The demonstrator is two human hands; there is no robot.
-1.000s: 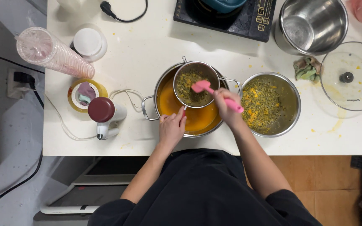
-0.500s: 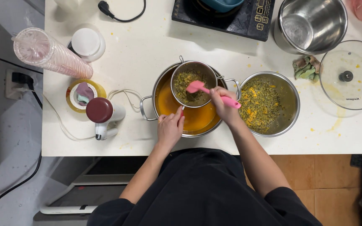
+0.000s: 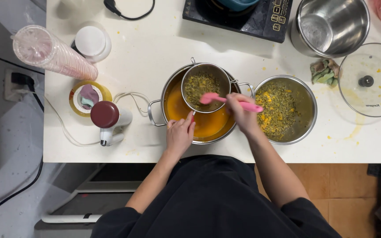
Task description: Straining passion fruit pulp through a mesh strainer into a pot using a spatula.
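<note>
Since the earlier frame the pink spatula (image 3: 230,102) has shifted little — its blade remains inside the strainer, the handle angle slightly flatter, and the left hand has stayed at the strainer handle.

The right hand (image 3: 240,113) is closed in a full grip around the spatula handle. The spatula's long axis runs nearly level across the view, blade end to the person's left and resting on the green-yellow pulp in the wire strainer (image 3: 206,87), free handle end pointing toward the steel bowl of pulp (image 3: 306,112) just beside the pot.

The left hand (image 3: 179,134) is curled at the near rim of the pot (image 3: 155,112), fingers pinched on the strainer's handle — how tight the grip is cannot be told.

The strainer sits over the pot of orange liquid, on its far side. The right hand is the nearer one to the spatula blade; the strainer lies up and left of it
</note>
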